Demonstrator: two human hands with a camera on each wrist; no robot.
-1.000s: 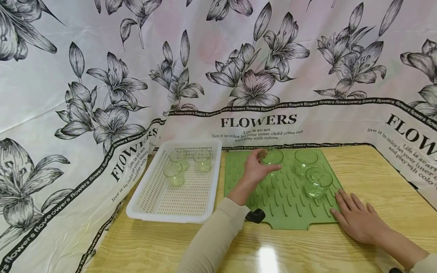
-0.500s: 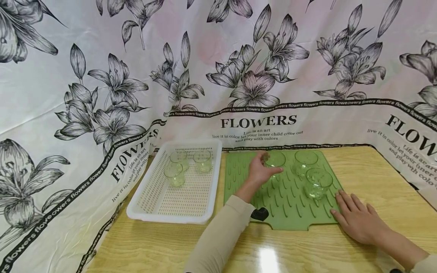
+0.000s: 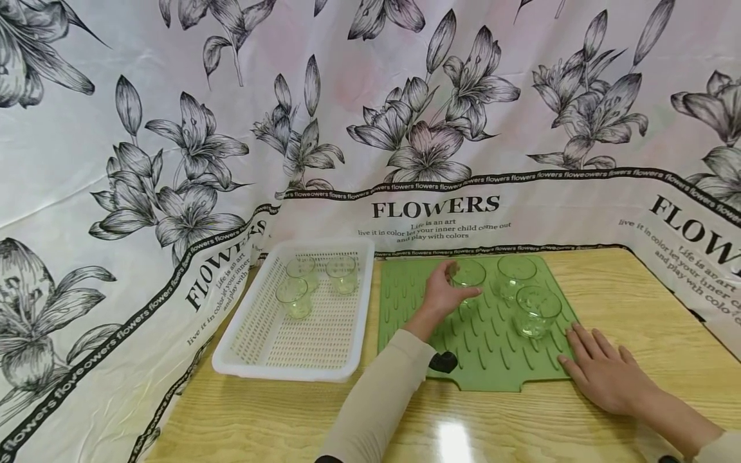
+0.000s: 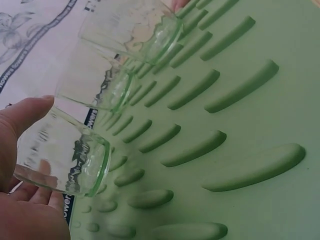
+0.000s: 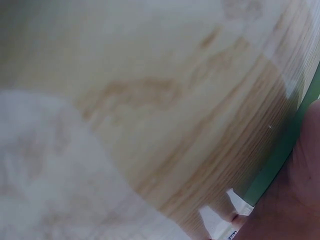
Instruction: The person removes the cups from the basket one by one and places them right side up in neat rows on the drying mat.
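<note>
My left hand [image 3: 442, 292] holds a clear glass cup [image 3: 470, 275] near the back of the green ridged mat [image 3: 492, 376]. In the left wrist view the thumb lies on one side of that cup and the fingers curl round the other; its base is close over the ridges, and I cannot tell whether it touches them. Two similar glass cups, a rear one [image 3: 517, 278] and a front one [image 3: 538, 314], stand on the mat to the right. My right hand [image 3: 610, 374] rests flat on the table at the mat's right edge, with its fingers spread and holding nothing.
A white perforated basket [image 3: 361, 328] sits on the wooden table [image 3: 260, 418] left of the mat, with three glass cups [image 3: 294, 299] inside toward the back. A flower-printed cloth [image 3: 312, 218] hangs behind and at both sides.
My left hand and its glass cup have shifted slightly right and toward me over the mat. The right hand and the other cups stay in place.
</note>
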